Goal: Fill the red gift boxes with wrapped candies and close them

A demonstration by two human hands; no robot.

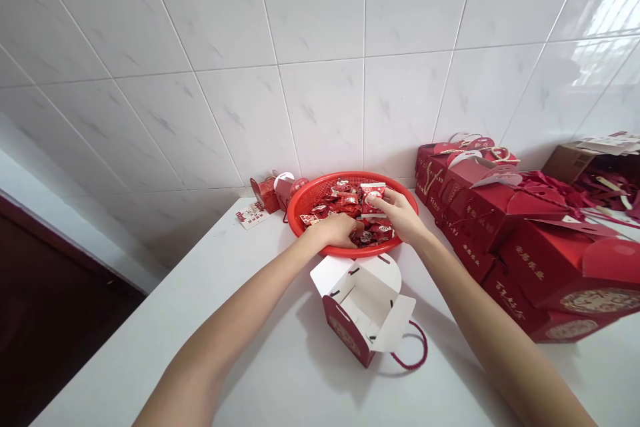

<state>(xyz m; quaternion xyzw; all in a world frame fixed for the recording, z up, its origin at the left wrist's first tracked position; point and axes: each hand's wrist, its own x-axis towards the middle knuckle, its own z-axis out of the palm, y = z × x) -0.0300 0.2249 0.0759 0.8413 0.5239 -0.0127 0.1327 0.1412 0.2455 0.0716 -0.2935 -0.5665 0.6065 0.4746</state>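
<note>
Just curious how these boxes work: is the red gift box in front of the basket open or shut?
Open: the red gift box has its flaps spread and its white inside showing.

I face a grey-veined white tiled wall (pixel 320 7) behind my white table (pixel 280 360), barred daylight (pixel 617 10) reflected at right.

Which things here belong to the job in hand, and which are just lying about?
Seemingly in use:
left hand, in the red basket
right hand, holding a red packet
wrapped packets
open box

Seemingly just lying about:
red boxes at right
small red boxes left of the basket
printed card
cardboard carton
</note>
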